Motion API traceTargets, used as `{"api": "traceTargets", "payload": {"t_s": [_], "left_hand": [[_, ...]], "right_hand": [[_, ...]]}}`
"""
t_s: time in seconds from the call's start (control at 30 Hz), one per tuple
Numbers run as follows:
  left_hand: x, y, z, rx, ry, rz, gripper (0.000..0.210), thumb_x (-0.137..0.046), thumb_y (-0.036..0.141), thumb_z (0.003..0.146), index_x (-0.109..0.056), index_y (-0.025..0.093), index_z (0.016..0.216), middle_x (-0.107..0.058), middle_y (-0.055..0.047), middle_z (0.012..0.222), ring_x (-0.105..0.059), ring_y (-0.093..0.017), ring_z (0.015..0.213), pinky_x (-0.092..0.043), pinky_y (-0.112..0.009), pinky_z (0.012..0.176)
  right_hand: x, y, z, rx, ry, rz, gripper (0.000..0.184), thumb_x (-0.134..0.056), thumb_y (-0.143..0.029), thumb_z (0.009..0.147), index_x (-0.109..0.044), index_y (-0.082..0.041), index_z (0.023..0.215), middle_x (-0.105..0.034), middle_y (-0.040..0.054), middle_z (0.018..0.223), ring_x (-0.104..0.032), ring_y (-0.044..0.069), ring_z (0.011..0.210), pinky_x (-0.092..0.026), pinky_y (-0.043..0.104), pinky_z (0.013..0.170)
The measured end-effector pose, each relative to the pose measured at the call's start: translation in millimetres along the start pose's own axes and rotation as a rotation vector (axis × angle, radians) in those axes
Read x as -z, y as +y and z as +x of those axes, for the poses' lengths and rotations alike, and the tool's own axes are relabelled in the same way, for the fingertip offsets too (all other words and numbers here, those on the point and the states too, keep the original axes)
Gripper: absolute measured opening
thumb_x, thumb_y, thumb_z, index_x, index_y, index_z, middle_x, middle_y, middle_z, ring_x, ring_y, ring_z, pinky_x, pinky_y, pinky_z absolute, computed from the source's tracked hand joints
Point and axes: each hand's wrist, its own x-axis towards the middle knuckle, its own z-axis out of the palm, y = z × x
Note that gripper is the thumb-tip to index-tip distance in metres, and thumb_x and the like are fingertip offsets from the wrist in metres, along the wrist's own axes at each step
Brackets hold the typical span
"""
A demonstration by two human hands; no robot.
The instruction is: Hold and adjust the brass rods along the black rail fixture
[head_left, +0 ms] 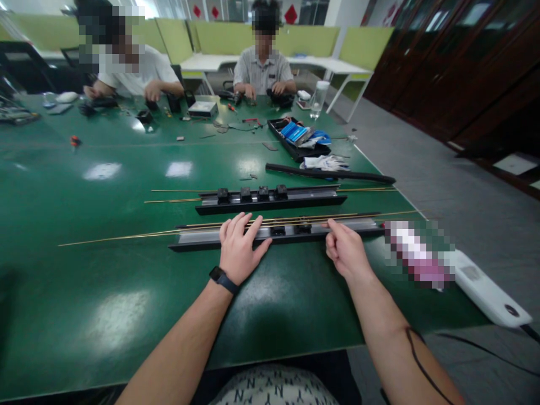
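My left hand (242,247) lies with fingers spread across the nearer black channel (198,243), fingertips over thin brass-coloured rods (122,239). The rods run lengthwise along the channel and stick out past its ends. Further right, my right hand (346,247) is closed at the channel, its index finger reaching to the rods and the other fingers curled. Whether a rod is pinched there, I cannot make out. Between my hands, small black blocks (302,226) sit in the channel. Behind it lies a second black channel (270,203) with several black blocks (246,194) and more rods.
A black strip (329,173) and white gloves (327,163) lie beyond the channels, near a black tray (291,147) of blue items. A white power strip (485,292) hangs over the right table edge. Two people sit across the green table (139,315).
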Motion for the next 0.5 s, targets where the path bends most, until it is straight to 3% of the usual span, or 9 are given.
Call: {"api": "traceTargets", "payload": {"t_s": [0.5], "left_hand": [[0.9,-0.2,0.4,-0.015,0.008,0.005,0.050,-0.064,0.049,0.093,-0.062,0.026,0.138,-0.061,-0.012,0.142,-0.049,-0.032,0.140,-0.029,-0.051,0.119]], "right_hand": [[0.9,0.0,-0.1,0.030,0.033,0.003,0.032,-0.079,-0.043,0.080,-0.069,-0.014,0.088,-0.048,-0.0072,0.044,-0.030,0.004,0.028,-0.018,0.017,0.029]]}}
